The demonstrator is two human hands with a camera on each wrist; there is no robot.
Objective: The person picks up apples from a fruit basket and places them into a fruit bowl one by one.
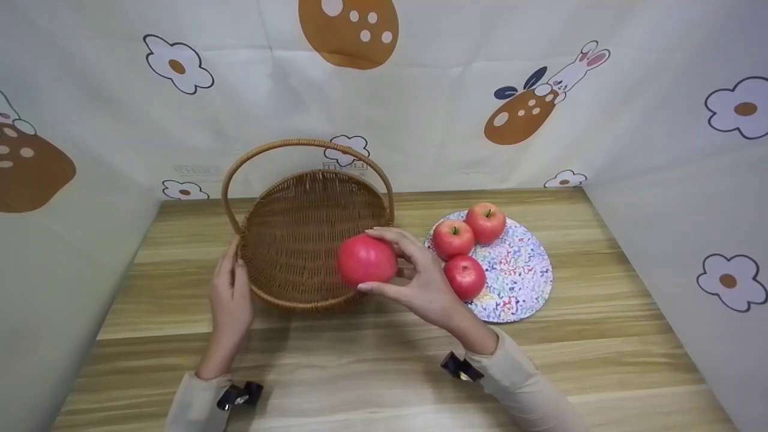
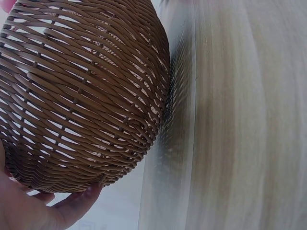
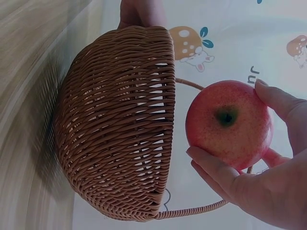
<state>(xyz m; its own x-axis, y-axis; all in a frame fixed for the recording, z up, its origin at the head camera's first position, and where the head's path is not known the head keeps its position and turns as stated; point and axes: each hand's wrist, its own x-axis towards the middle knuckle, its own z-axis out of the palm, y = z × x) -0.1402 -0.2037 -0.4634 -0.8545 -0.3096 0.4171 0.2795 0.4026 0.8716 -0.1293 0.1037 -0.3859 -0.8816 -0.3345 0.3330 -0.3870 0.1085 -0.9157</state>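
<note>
A brown wicker basket [image 1: 300,240] with a tall arched handle stands on the table, no fruit seen inside it. My left hand [image 1: 231,300] holds the basket's left side near the rim; the left wrist view shows its fingers against the woven wall [image 2: 81,96]. With thumb and fingers spread round it, my right hand [image 1: 426,291] grips a red apple [image 1: 366,261] above the basket's front right rim. The right wrist view shows that apple [image 3: 230,124] just outside the basket opening, apart from the weave. Three more red apples [image 1: 465,278] sit on a round patterned plate [image 1: 522,270].
The plate is to the right of the basket on the wood-grain table [image 1: 360,372]. A pale curtain [image 1: 438,120] printed with flowers and rabbits rises behind the basket and along both sides. The basket handle [image 1: 300,143] arches over the opening at the back.
</note>
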